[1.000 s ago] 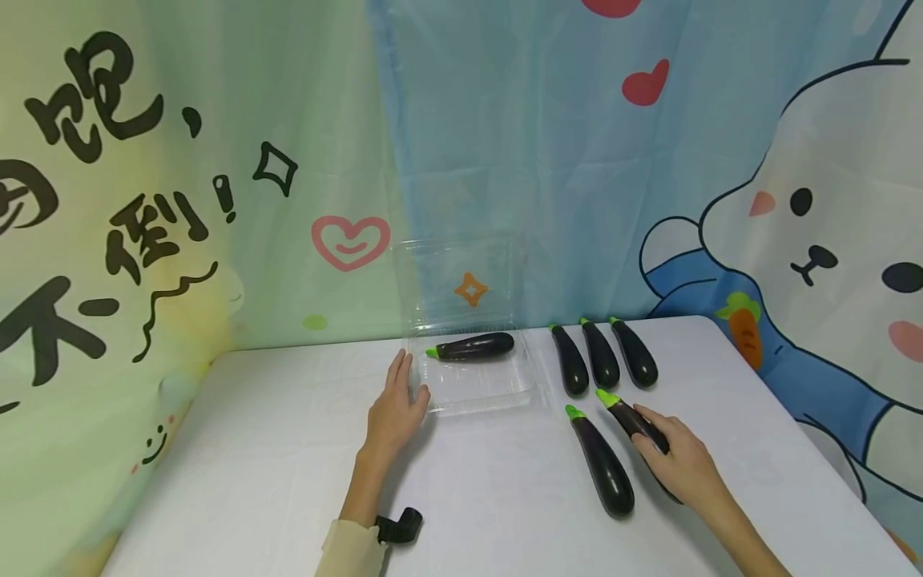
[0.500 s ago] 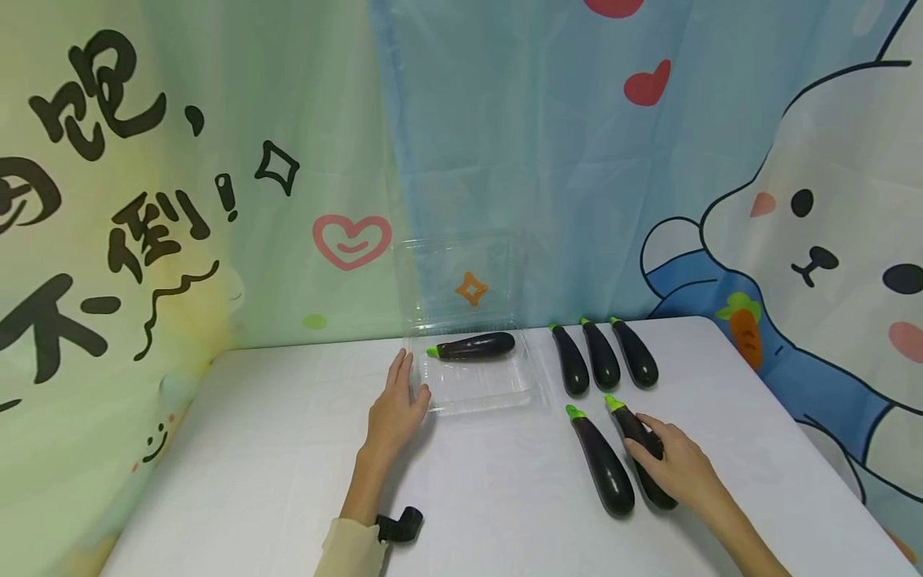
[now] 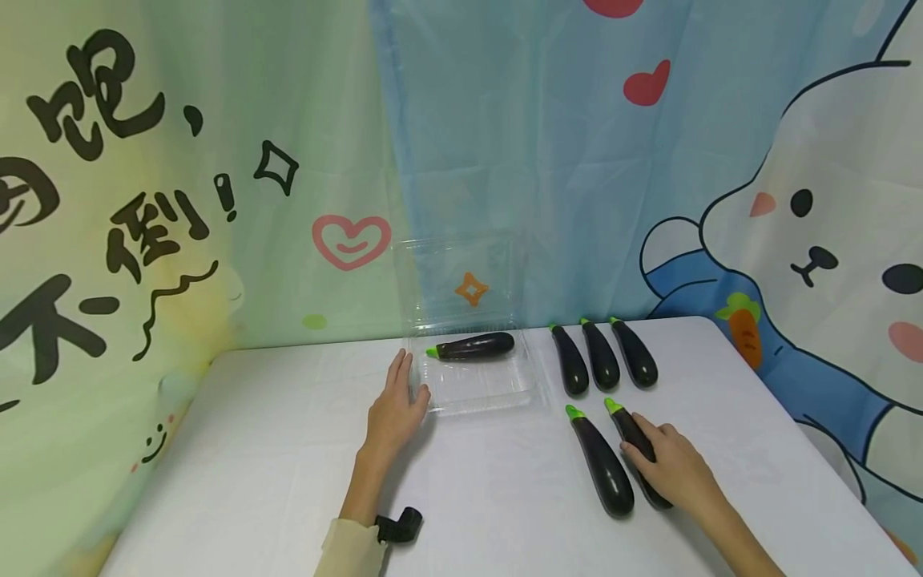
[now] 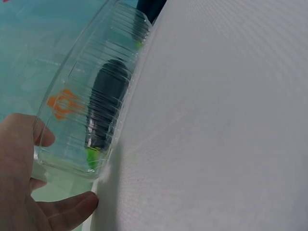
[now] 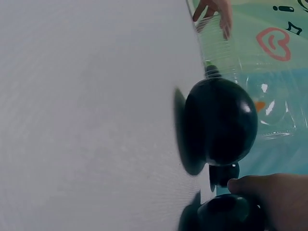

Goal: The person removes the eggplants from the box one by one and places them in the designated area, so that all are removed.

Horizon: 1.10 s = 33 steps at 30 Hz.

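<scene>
My left hand (image 3: 397,413), fingers extended, rests at the left side of a clear plastic clamshell box (image 3: 479,393), its lid raised. Inside, toward the back, one dark eggplant (image 3: 476,346) lies sideways with its green stem to the left. On the right of the table, my right hand (image 3: 674,469) grips another eggplant (image 3: 630,433) across its middle, thumb on the near-left side. That eggplant lies on the cloth, stem pointing away. In the right wrist view my thumb (image 5: 260,185) is against its rounded end (image 5: 228,211); the other fingers are hidden.
A loose eggplant (image 3: 604,465) lies just left of the gripped one. Behind them three more eggplants (image 3: 571,361) form a row right of the box. A printed curtain (image 3: 461,160) hangs behind the white table (image 3: 288,457).
The eggplant in my right hand has come down from a slight tilt to lie flat, shifting a little toward me. My left hand and the box stay put.
</scene>
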{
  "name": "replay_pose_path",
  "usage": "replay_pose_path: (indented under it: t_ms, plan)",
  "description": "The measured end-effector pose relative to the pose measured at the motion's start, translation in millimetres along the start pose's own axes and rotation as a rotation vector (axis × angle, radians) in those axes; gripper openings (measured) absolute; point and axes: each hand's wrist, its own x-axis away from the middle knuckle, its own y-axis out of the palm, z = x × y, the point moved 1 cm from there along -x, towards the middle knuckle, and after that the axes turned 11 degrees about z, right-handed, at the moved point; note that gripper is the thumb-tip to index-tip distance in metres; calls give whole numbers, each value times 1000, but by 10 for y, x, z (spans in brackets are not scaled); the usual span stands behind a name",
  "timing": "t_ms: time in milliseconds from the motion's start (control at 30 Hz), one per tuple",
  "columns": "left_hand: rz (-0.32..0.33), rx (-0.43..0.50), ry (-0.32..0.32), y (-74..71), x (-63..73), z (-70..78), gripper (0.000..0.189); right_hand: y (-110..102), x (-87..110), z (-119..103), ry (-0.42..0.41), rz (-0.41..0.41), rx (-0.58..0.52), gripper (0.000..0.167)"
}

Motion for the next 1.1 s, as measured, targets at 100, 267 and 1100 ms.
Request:
replay_pose_path:
  t_ms: [100,267,1100]
  plan:
    - [-2,4,-1,-12,4,9,63,-7,-10,6,10,-17,24,66]
    - [-4,3,-5,-16,11,13,63,-8,2,6,7,-9,24,67]
    - [1,-2,8,-7,5,2,63,-123,74,-128,-24,181,-40,62]
